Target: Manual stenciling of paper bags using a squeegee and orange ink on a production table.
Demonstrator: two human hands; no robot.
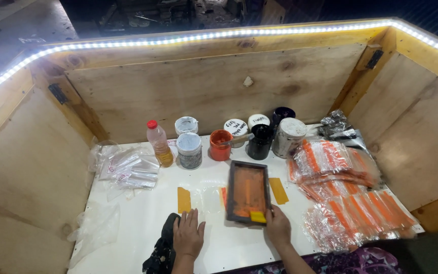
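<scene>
**Squarely ahead: frame in the right hand's reach**

Centrally on the white tabletop [143, 218] lies the dark rectangular wooden printing frame with orange-stained mesh [248, 192], long axis running away from the person. The right hand [278, 227] grips its near corner; the left hand [187, 234] rests flat, fingers spread, well aside.

The printing frame [248, 192] is blurred, so its mesh pattern can't be made out. The dark cloth [161, 249] runs off the bottom edge. Lettering on the jar lids [236, 126] is too small to read.
</scene>
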